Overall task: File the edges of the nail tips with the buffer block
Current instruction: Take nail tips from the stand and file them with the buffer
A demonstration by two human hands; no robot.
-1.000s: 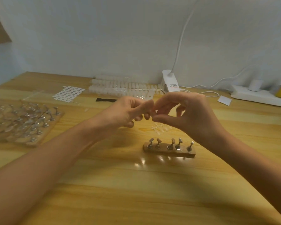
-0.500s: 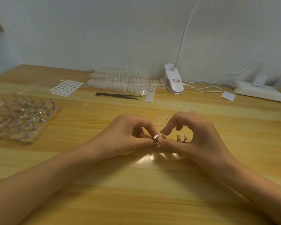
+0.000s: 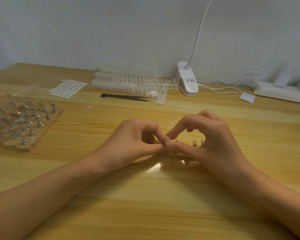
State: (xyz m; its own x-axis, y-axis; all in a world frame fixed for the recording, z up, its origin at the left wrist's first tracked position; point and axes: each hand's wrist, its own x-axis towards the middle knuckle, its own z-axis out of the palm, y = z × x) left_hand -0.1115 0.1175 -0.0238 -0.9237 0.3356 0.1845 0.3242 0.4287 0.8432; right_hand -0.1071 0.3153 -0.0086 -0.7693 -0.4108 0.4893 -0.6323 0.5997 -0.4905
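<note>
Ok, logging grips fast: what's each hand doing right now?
Left hand: pinching the metal peg between thumb and index.
Right hand: pinching the same peg.

I log: table [image 3: 145,213] yellow, streaked grain | wall [image 3: 111,32] pale grey | tweezers [image 3: 125,97] black | lamp [image 3: 187,82] white, grey clip | dots [image 3: 68,88] white, in rows | tips [image 3: 128,82] milky white | stands [image 3: 54,108] silver | board [image 3: 47,129] tan | power strip [image 3: 275,91] white

tweezers [image 3: 126,97] before nail tip strips [image 3: 128,80], lamp clip [image 3: 187,80] right, stand board [image 3: 24,122] far left
</note>
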